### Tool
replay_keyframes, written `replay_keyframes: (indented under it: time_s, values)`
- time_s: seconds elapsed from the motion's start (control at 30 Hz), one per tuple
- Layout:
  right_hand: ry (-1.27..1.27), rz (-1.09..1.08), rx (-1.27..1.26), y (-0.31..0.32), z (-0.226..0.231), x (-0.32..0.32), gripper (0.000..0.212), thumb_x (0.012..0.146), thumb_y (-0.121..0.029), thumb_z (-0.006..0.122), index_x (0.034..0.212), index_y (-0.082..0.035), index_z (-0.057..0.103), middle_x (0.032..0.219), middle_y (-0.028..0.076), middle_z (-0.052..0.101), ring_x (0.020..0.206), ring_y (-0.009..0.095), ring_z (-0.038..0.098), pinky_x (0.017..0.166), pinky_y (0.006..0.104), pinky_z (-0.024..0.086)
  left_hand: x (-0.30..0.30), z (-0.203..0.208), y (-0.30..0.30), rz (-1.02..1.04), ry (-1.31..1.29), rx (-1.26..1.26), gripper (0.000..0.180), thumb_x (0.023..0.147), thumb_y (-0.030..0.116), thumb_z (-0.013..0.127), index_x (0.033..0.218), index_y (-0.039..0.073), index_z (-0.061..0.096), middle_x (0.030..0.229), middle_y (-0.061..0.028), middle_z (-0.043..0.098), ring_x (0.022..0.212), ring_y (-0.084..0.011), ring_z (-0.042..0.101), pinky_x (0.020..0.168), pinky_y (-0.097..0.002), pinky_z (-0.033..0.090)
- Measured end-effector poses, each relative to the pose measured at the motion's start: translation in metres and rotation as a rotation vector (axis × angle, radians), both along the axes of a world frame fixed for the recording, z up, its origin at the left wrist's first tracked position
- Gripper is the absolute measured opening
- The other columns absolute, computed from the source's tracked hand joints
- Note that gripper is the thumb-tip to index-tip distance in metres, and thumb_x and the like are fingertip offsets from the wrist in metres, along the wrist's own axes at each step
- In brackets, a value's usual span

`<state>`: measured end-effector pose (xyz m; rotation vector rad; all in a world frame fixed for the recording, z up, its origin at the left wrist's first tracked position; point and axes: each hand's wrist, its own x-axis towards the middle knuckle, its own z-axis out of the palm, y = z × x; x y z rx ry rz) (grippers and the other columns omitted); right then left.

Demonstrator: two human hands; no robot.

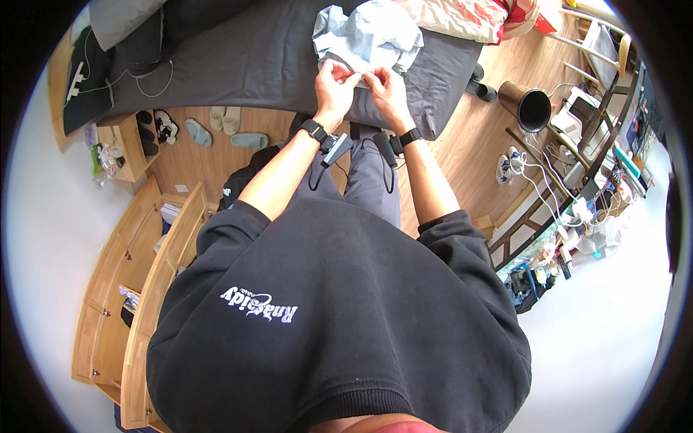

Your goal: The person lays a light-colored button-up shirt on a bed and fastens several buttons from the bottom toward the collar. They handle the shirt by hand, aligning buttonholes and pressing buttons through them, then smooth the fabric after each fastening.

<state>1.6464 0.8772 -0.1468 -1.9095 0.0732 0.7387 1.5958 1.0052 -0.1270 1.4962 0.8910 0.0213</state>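
A crumpled light blue garment (372, 36) with a fine pattern lies on the dark grey bed sheet (253, 72) at the bed's near edge. My left hand (336, 92) pinches its near edge between thumb and fingers. Close beside it, my right hand (388, 94) grips the same edge, fingertips almost meeting the left ones. What exactly lies between the fingertips is too small to make out. Both wrists wear black straps with small grey devices.
Red and cream bedding (462, 18) lies beyond the garment. On the floor are slippers (249, 140), a dark bin (525, 107) and sneakers (509, 166). A cluttered desk (577, 209) with cables stands right; an opened wooden cabinet (137, 289) stands left. A white cable (155, 94) crosses the bed.
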Motion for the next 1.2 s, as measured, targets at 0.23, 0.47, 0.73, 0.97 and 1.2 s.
replay_keyframes:
  time_s: [0.23,0.47,0.73,0.97,1.2]
  values:
    - [0.060,-0.114,0.170,-0.008,-0.015,-0.005,0.013,0.095,-0.010,0.068,0.098,0.002,0.067,0.081,0.010,0.071,0.073,0.014,0.066,0.069,0.0310,0.053,0.000,0.011,0.000,-0.317,-0.039,0.472,0.019,0.091,0.018,0.077,0.088,0.000,0.070,0.086,-0.0114,0.074,0.076,-0.0174,0.073,0.068,-0.0299,0.057]
    - [-0.196,-0.001,0.048,-0.005,0.013,-0.013,0.008,0.096,-0.005,0.066,0.100,0.001,0.066,0.085,0.013,0.073,0.075,0.017,0.069,0.072,0.0311,0.055,-0.005,0.015,-0.004,-0.303,0.116,0.271,0.020,0.094,0.018,0.073,0.095,-0.002,0.073,0.085,-0.0127,0.077,0.078,-0.0176,0.076,0.070,-0.0311,0.059]
    - [-0.125,-0.032,-0.030,-0.006,0.008,-0.018,0.009,0.096,-0.006,0.066,0.100,0.001,0.067,0.082,0.011,0.072,0.071,0.015,0.068,0.067,0.0297,0.054,-0.011,0.002,-0.001,-0.370,0.063,0.150,0.020,0.098,0.016,0.068,0.098,-0.004,0.068,0.085,-0.0105,0.074,0.075,-0.0154,0.073,0.070,-0.0295,0.057]
    - [0.445,0.076,0.508,-0.038,-0.004,0.003,0.008,0.102,-0.011,0.063,0.102,-0.005,0.067,0.086,-0.003,0.064,0.078,0.006,0.056,0.072,0.0227,0.046,-0.011,-0.004,0.029,-0.667,0.010,0.110,0.015,0.099,0.015,0.067,0.103,0.000,0.066,0.098,-0.0085,0.071,0.089,-0.0147,0.065,0.082,-0.0310,0.052]
    - [0.416,0.058,0.554,-0.033,-0.002,0.022,0.007,0.101,-0.013,0.065,0.101,-0.006,0.067,0.084,-0.003,0.062,0.073,0.006,0.053,0.067,0.0228,0.045,-0.012,-0.009,0.015,-0.371,-0.088,-0.135,0.022,0.100,0.015,0.067,0.114,-0.002,0.063,0.113,-0.0103,0.070,0.107,-0.0180,0.066,0.096,-0.0337,0.052]
